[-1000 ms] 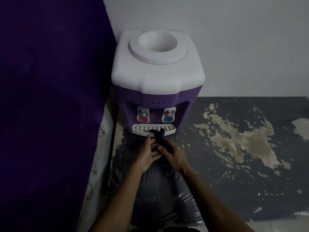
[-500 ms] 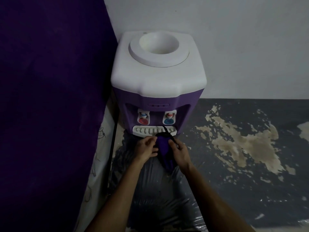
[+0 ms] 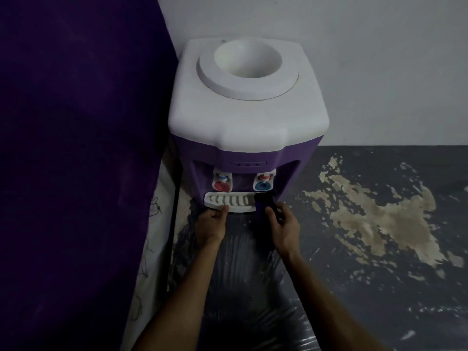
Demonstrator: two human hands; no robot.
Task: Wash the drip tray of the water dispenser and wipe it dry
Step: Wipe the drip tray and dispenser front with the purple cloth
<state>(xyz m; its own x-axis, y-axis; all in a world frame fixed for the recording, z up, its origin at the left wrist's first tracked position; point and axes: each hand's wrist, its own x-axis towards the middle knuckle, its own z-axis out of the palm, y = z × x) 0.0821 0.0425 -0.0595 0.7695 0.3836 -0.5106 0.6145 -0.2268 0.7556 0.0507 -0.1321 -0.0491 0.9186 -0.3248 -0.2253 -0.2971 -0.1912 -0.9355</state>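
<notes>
A purple and white water dispenser point(image 3: 248, 117) stands on the floor against the wall. Its white slotted drip tray point(image 3: 230, 200) sits at the base under the two taps. My left hand point(image 3: 211, 224) has its fingers curled at the tray's front left edge and touches it. My right hand point(image 3: 283, 229) grips a dark purple cloth point(image 3: 263, 201), whose upper end lies over the right end of the tray.
A purple curtain or panel point(image 3: 76, 160) fills the left side. A black cord point(image 3: 174, 224) runs down beside the dispenser. Shiny plastic sheet point(image 3: 243, 287) covers the dark floor under my arms. Worn pale patches point(image 3: 379, 219) mark the floor to the right.
My hands have parted: the left went to the tray's left front edge, the right carried the cloth to the tray's right end. The view has come closer.
</notes>
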